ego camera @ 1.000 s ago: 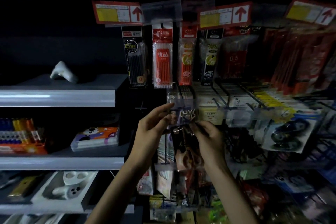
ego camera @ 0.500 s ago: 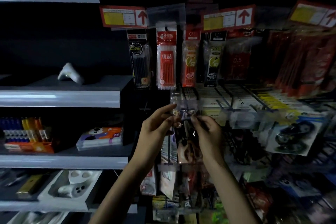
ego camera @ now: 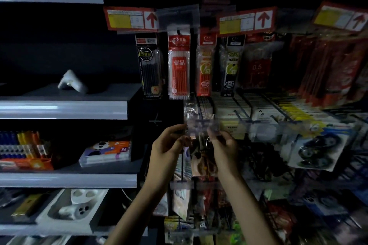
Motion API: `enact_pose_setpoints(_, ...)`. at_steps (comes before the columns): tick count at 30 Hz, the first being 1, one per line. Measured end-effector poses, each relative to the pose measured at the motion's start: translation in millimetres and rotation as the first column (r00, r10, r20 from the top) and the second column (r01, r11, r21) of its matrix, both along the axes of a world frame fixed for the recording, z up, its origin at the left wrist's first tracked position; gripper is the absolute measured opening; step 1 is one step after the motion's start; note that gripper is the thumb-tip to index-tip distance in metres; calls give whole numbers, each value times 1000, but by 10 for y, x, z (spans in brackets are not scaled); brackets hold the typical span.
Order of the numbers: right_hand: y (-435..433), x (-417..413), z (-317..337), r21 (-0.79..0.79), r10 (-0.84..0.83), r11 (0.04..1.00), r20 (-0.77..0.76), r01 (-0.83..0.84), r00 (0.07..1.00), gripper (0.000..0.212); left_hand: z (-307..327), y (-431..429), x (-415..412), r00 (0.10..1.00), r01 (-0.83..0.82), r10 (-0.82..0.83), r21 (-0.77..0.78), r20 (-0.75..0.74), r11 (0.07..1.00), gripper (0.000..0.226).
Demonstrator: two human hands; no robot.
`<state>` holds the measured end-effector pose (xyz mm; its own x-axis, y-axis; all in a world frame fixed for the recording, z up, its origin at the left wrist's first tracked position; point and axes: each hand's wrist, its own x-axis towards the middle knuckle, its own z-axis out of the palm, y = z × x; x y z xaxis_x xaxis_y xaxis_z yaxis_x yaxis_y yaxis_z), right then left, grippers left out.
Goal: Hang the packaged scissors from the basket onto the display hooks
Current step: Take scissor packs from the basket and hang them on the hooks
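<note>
Left hand point(ego camera: 167, 145): raised in front of the dim rack, thumb and fingertips pinching the left upper edge of the packaged scissors point(ego camera: 199, 146).
Right hand point(ego camera: 225, 145): level with the left, fingers curled, pinching the pack's right upper edge.
Packaged scissors: held upright between the two hands, its clear top strip just above the fingertips and its body hanging below them.
Display hook point(ego camera: 201, 123): at the top of the pack, directly above the grip; the blur leaves it unclear whether the pack's hole is on the prong.
Hanging packets point(ego camera: 180, 201): in a column under the grip, behind the wrists.
Correction tape card point(ego camera: 316, 149): hangs well to the right of the grip.
Crayon box point(ego camera: 106, 152): lies on a grey shelf point(ego camera: 67, 180) left of the grip.
Refill packs point(ego camera: 179, 65): black, red and orange, hung in a row above the grip.
Price tags point(ego camera: 130, 18): red with arrows, higher up, above the refill packs.
</note>
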<state>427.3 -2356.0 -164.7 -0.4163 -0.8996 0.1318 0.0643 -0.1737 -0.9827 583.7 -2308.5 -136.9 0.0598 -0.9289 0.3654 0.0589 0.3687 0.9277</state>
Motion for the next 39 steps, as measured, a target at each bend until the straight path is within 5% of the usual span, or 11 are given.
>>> enact_pose_setpoints(5,12,-16,-19,59,31,998,64,-34,997,20,-414,-205,-17,978,-185,185,-12,101,983,19)
enact_pose_setpoints(9,-13,-20,-78,84,61,993,195,-79,979,31,-654,-257,-61,975,-152,140,60,172,986,26)
enact_pose_setpoints(14,11,-90,-158,52,47,997,54,-50,997,11,-833,-270,-82,982,-128,120,52,144,990,18)
enact_pose_setpoints(18,128,-113,-248,23,48,999,-85,-46,995,25,-869,-256,-120,987,-147,143,52,80,988,13)
enact_pose_setpoints(27,322,5,-641,-54,-15,998,-142,7,990,39,-910,-144,-237,975,-220,219,35,37,975,11)
enact_pose_setpoints(39,324,121,-712,-21,8,1000,-181,-12,983,61,-1098,-189,-258,981,-165,156,73,112,984,39)
